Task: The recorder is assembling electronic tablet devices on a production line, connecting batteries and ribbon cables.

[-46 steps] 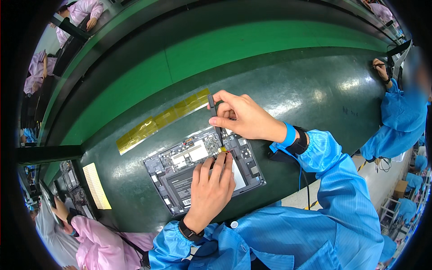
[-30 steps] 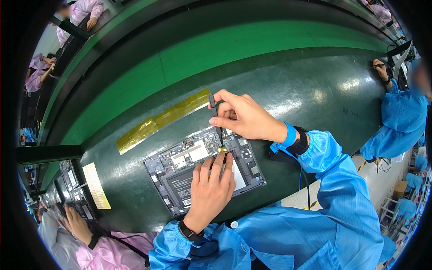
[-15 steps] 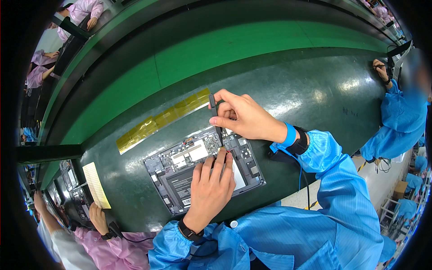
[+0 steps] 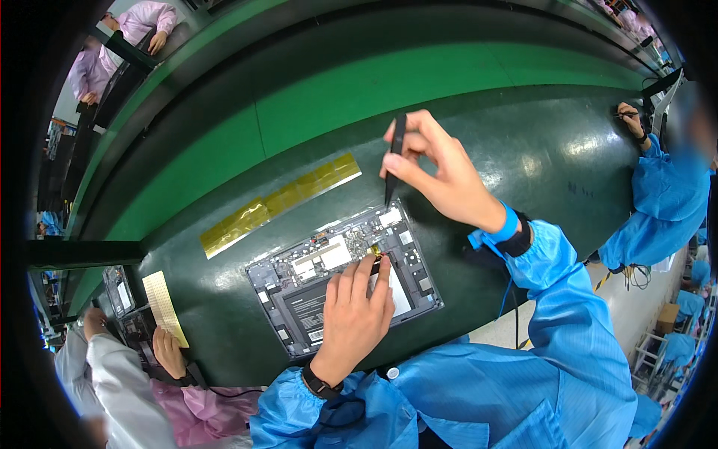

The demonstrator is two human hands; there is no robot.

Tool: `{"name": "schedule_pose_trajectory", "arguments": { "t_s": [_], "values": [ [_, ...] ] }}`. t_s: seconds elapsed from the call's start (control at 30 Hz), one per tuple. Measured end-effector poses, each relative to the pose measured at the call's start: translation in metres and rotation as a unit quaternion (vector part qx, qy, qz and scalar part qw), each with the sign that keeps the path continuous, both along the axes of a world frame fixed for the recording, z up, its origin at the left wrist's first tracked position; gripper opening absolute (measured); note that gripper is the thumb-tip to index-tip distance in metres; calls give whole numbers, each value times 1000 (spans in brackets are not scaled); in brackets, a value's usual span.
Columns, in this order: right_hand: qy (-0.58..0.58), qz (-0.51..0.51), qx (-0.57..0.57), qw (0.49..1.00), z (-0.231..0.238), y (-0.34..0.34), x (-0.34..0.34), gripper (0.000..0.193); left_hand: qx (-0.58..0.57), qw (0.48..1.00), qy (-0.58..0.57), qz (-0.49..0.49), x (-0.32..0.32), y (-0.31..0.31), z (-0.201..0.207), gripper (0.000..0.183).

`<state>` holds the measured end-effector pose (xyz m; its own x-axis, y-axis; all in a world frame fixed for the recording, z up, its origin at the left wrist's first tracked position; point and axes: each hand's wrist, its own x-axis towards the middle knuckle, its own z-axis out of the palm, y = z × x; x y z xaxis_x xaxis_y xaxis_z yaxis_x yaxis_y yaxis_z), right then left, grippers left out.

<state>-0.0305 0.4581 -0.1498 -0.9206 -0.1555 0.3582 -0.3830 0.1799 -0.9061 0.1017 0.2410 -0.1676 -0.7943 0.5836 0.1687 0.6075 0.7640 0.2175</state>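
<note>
An opened laptop base (image 4: 262, 276) lies on the green bench with its circuit board and black battery (image 4: 305, 311) exposed. My left hand (image 4: 351, 314) rests flat over the battery and the board's edge, fingers stretched out. Its fingertips touch down beside a small piece of yellow tape (image 4: 376, 250) on the board. In my right hand (image 4: 449, 168) is a pair of black tweezers (image 4: 396, 153), gripped between thumb and fingers, tips pointing down near the laptop's far edge. Whether the tips touch anything cannot be made out.
Beyond the laptop lies a strip of yellow tape pieces (image 4: 280, 203) on the bench. A pale yellow sheet (image 4: 164, 308) is at the left, by a co-worker's hand (image 4: 169, 352). Further left are other opened devices (image 4: 120, 292). A co-worker in blue (image 4: 658, 194) sits at the right.
My right hand has lifted the tweezers away from the yellow tape near my left fingertips, moving up and to the right. My left hand has stayed on the laptop.
</note>
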Motion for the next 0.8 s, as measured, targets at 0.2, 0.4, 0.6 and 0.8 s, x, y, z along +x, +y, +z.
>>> {"name": "schedule_pose_trajectory", "arguments": {
  "t_s": [0.2, 0.4, 0.6, 0.8],
  "values": [
    [-102, 104, -74, 987, -31, 18, 51, 25, 40, 999, -21, 22, 0, -3, -4, 48],
    [-112, 108, -54, 986, -31, 25, 55, 15, 53, 998, -29, 10, -1, -5, -2, 50],
    [10, 149, 246, 958, -5, -3, 38, 33, 57, 998, -20, 5, -1, -4, -2, 50],
    [-70, 133, 305, 940, -2, -21, 36, 68, 67, 997, -23, 6, -2, -6, -2, 47]
  ]
}}
